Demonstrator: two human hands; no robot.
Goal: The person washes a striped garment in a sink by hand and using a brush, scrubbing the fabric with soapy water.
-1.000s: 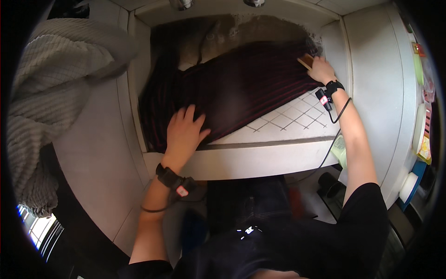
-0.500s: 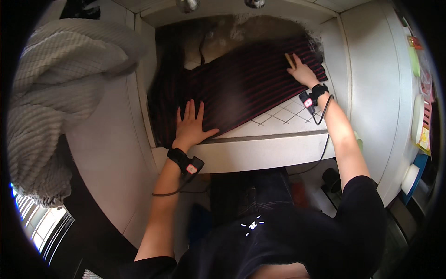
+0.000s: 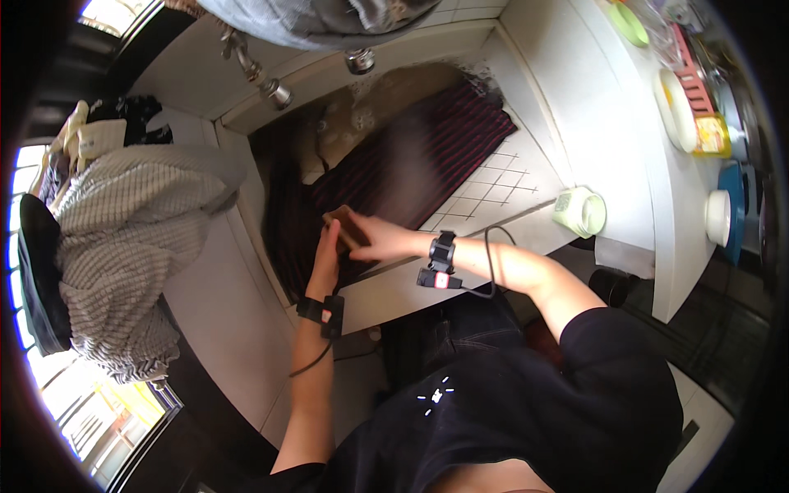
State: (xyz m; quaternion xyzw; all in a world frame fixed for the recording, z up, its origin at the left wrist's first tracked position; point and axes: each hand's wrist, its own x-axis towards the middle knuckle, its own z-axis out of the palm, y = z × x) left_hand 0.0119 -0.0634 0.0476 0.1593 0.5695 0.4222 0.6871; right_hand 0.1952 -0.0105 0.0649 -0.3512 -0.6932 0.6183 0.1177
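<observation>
In my right hand [image 3: 382,238] is a brown block [image 3: 348,228] with a tan edge, which looks like a wooden scrub brush. The fingers wrap round its near side. My left hand [image 3: 324,261], seen nearly edge-on, has its fingers stretched out, with the tips against or close beside the brush's left end. Beneath both hands spreads a dark cloth with thin red stripes [image 3: 411,156]. It is wet and lies partly in cloudy water [image 3: 362,103] in a white-walled basin [image 3: 534,107]. Each wrist wears a black strap with a small cabled box.
Two metal taps [image 3: 359,62] overhang the basin's far side. A pale green jar [image 3: 582,211] stands by the near right corner. Grey ribbed fabric [image 3: 136,222] is heaped on the left ledge. At right sit a yellow pack [image 3: 712,135], a white bowl [image 3: 717,217] and a red rack [image 3: 692,70].
My right hand has moved left and nearer with the brush, off the cloth's far right end, to meet my left hand. The left hand has turned edge-on from lying spread. The view has turned.
</observation>
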